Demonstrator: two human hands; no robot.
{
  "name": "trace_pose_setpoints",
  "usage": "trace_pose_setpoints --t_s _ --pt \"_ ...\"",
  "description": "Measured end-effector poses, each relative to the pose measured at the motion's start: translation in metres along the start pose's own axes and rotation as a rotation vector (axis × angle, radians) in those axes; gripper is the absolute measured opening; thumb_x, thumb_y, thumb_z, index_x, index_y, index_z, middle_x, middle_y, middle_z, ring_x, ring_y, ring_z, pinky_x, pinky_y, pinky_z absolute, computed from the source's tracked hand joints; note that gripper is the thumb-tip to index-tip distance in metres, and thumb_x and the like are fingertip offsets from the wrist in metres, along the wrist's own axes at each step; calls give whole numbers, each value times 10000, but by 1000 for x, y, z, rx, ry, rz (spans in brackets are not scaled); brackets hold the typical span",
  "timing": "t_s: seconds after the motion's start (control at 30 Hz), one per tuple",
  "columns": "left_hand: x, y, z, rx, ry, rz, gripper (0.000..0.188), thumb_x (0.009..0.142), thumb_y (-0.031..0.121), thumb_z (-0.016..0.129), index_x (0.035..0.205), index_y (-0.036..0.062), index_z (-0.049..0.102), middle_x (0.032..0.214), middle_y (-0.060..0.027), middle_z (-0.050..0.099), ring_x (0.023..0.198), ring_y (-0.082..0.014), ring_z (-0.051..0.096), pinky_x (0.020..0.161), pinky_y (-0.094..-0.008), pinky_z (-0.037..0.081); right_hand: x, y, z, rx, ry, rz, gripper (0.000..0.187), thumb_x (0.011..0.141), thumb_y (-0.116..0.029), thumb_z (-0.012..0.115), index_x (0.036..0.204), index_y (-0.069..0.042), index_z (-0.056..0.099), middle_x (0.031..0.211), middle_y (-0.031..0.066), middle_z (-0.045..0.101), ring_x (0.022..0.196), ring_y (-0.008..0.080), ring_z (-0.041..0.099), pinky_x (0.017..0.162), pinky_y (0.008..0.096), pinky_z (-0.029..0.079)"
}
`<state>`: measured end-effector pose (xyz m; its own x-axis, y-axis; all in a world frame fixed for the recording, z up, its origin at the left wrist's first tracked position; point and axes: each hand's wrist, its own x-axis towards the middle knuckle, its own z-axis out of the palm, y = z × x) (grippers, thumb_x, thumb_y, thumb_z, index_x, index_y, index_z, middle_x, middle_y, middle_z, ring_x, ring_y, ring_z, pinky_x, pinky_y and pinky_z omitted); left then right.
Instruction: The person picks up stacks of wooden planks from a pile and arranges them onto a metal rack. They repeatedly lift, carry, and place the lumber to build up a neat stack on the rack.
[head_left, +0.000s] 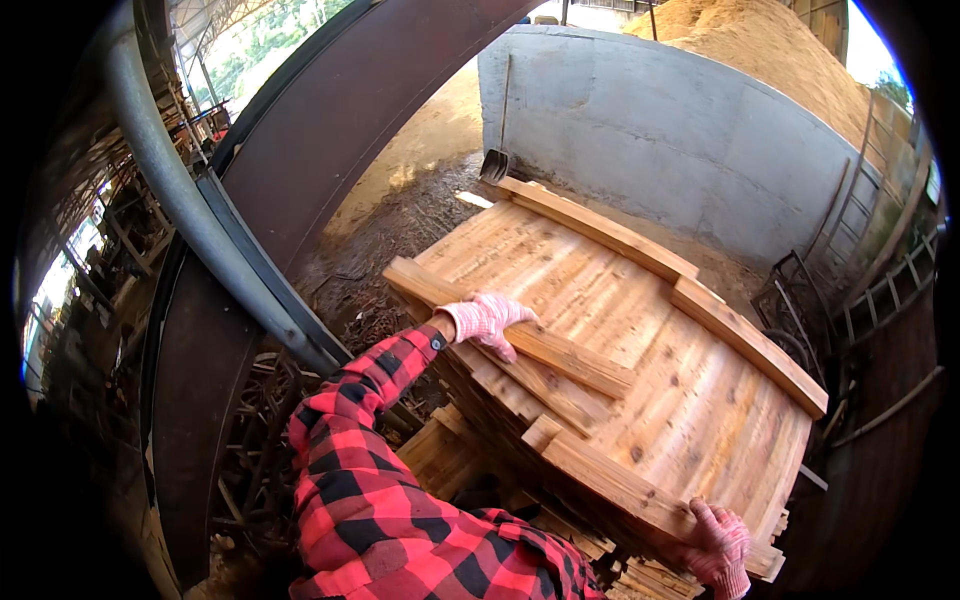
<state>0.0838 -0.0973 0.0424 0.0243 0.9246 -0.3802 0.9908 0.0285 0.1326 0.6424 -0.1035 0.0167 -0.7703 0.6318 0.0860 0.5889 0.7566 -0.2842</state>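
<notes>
My left hand (490,322), in a pink and white knit glove, is wrapped over a long wooden board (580,362). That board lies at a slant across the near left edge of a stack of planks (690,410), and another board (555,400) lies beside it. At the near right corner, my right hand (718,545), gloved alike, is closed around the end of a second edge board (615,478). Its lower fingers are partly hidden. Two more boards (600,228) (750,342) lie end to end along the stack's far edge.
A grey wall (650,130) stands beyond the stack, with a shovel (495,165) leaning on it and a sawdust heap (770,60) behind. A metal pipe (170,170) and a broad brown curved band (350,100) rise at left. Ladders (885,300) stand at right.
</notes>
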Motion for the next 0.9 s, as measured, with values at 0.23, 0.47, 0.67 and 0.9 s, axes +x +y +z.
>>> trace_pose_setpoints --t_s 0.23,0.47,0.67,0.9 --pt "-2 -39 13 -24 -34 281 959 644 429 873 1452 144 441 1380 -131 530 1257 -346 537 1019 -455 464 24 -15 17 -117 -127 214 822 536 -278 854 1275 -71 563 1175 134 613 1091 385 549 961 467 451" --pt "-2 -53 10 90 -41 361 744 711 359 816 1348 125 511 1241 -112 630 1144 -331 620 906 -468 531 68 -62 24 -110 -27 310 627 584 -138 803 1182 -117 617 1096 119 615 1022 351 563 923 450 445" --pt "1 -61 9 68 -55 392 619 717 340 773 1237 75 563 1158 -142 652 1097 -321 634 913 -431 523 76 -64 18 -87 -32 309 536 651 -112 708 1180 -123 624 1076 111 634 1026 331 584 965 446 437" --pt "37 -27 -26 169 -59 282 672 688 374 808 1267 125 574 1150 -134 659 1106 -328 626 926 -427 514 69 -38 23 -189 -21 478 711 640 -283 844 1296 -197 584 1153 89 631 1147 299 560 1038 432 397"
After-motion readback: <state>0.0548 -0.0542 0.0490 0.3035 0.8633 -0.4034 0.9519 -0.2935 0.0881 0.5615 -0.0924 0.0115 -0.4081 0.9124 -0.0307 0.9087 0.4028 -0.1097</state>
